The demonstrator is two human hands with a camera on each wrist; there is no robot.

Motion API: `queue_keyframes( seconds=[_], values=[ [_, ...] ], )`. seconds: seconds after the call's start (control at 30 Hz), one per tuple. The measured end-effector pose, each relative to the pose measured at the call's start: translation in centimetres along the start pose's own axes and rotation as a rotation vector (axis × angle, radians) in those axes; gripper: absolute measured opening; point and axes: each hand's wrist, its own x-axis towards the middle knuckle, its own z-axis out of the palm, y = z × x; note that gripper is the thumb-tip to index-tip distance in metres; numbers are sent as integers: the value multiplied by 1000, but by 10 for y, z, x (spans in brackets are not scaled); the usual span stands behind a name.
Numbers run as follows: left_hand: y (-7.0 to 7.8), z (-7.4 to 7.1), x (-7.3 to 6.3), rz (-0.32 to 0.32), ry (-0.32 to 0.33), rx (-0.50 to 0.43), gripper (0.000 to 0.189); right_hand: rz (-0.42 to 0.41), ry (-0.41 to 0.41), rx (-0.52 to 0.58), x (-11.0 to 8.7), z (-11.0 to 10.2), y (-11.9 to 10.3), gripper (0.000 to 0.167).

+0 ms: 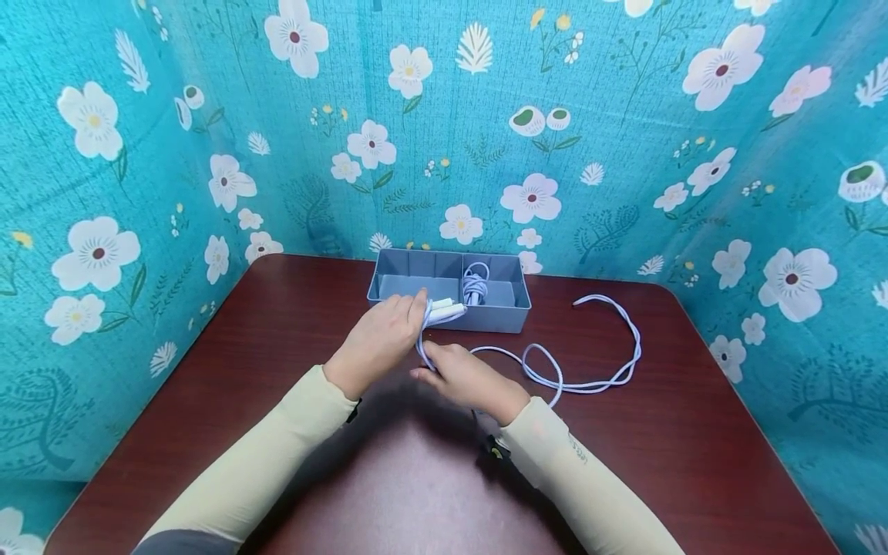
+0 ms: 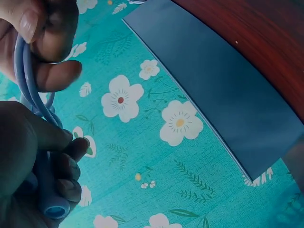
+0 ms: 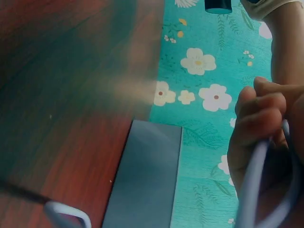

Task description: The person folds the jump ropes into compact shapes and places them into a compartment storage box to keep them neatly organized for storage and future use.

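Pale lavender skipping rope, a smooth round cord (image 1: 590, 389) with light-coloured tubular handles (image 1: 447, 313), is up in both hands above the dark red-brown bench (image 1: 326, 301), its loose length curving across the right side. The left hand (image 1: 388, 327) has its fingers curled round the handles, their ends pointing right; the right hand (image 1: 466, 376) pinches the cord, on the near side of the blue-grey rectangular two-compartment tray (image 1: 492, 318). A wound lavender bundle (image 1: 475, 287) sits in the tray's right compartment. Judging by looks, the rope is light and hard to break, the cord bendy, springy and perhaps slick, so loose turns could slip. The stiff handles probably give the firmest hold; the cord suits a pinch close to them.
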Motion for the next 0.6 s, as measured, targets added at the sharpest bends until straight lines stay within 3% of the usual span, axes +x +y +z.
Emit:
queue_keyframes(
  seconds=[0.3,0.6],
  values=[
    [-3,8,-6,-27,6,121,34,-48,46,-242,-7,-19,-14,14],
    [-4,11,-10,-52,5,134,30,-125,116,-399,-15,-45,-22,13]
  ],
)
